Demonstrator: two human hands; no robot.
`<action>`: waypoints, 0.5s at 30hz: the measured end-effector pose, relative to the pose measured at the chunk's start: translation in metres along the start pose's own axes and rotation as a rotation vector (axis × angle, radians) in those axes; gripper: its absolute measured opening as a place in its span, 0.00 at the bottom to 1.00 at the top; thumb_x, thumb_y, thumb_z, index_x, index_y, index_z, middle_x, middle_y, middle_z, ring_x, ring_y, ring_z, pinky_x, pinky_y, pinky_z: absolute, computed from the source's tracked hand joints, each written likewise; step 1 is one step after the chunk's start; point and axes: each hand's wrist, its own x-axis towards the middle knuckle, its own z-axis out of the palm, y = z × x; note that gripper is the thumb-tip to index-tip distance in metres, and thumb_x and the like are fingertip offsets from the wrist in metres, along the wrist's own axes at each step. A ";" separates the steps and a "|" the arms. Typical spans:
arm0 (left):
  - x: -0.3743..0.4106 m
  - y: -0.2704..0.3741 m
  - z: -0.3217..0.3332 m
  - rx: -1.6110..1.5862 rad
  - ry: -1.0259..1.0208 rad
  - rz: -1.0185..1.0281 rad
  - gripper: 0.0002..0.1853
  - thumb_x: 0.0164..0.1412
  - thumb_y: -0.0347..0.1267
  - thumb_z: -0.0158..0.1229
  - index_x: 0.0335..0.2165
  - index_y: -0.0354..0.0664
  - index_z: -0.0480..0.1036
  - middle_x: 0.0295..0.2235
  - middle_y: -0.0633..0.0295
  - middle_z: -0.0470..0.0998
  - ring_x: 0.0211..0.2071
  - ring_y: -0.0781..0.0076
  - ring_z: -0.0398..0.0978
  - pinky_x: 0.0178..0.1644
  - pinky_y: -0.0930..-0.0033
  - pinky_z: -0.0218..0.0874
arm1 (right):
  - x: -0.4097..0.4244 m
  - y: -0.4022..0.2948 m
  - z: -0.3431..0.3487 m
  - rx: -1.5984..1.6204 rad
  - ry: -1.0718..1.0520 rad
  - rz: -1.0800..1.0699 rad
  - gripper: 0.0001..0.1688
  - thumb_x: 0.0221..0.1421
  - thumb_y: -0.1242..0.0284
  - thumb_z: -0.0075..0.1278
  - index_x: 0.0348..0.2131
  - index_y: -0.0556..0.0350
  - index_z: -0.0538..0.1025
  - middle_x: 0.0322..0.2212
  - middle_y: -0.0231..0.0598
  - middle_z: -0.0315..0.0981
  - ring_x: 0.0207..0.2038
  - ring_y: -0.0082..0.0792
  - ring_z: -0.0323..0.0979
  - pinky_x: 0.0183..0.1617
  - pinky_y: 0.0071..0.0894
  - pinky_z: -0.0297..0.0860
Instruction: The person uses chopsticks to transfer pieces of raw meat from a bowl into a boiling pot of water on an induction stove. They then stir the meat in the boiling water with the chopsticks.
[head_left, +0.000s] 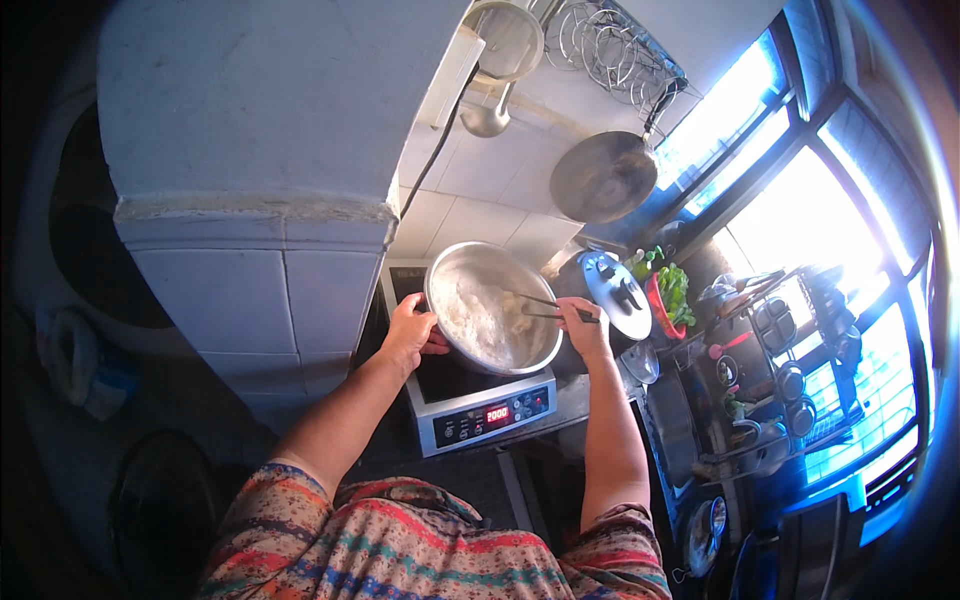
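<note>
A round metal bowl (433, 319) sits tilted over an induction cooker (487, 409) whose red display is lit. Inside it lies a pale, floury-looking mixture (480, 307) with a lumpy clump on the right side. My left hand (411, 330) grips the bowl by its left rim, thumb on top and fingers underneath. Between the fingers of my right hand (583, 326) is a pair of dark chopsticks (541, 301), their tips reaching into the mixture by the clump. Whether the bowl's base rests on the cooker is hidden.
Behind the bowl, a frying pan (606, 178), a ladle (487, 118) and a strainer (506, 41) hang on the tiled wall. A lidded pot (619, 296) and a red basin of greens (667, 304) stand right. Beyond is a dish rack (776, 375); a tiled pillar (247, 292) rises at left.
</note>
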 end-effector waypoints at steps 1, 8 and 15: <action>0.001 -0.001 -0.001 -0.001 0.007 0.003 0.26 0.51 0.23 0.49 0.52 0.37 0.59 0.26 0.52 0.76 0.20 0.65 0.76 0.24 0.61 0.73 | 0.001 0.000 -0.004 -0.052 0.012 -0.008 0.11 0.53 0.71 0.53 0.35 0.59 0.80 0.23 0.37 0.78 0.23 0.22 0.74 0.28 0.20 0.71; 0.002 -0.001 -0.001 0.020 -0.015 0.002 0.26 0.53 0.23 0.48 0.53 0.37 0.59 0.25 0.53 0.75 0.20 0.65 0.76 0.24 0.61 0.73 | 0.007 0.029 0.019 0.128 -0.023 0.261 0.11 0.53 0.72 0.54 0.33 0.64 0.79 0.24 0.40 0.77 0.22 0.26 0.74 0.26 0.21 0.71; 0.000 0.003 0.003 -0.002 -0.007 -0.005 0.28 0.54 0.22 0.48 0.55 0.36 0.57 0.25 0.55 0.74 0.18 0.66 0.74 0.20 0.61 0.72 | 0.020 0.023 0.080 0.409 -0.052 0.274 0.14 0.54 0.70 0.54 0.36 0.64 0.78 0.29 0.43 0.77 0.26 0.30 0.76 0.31 0.23 0.74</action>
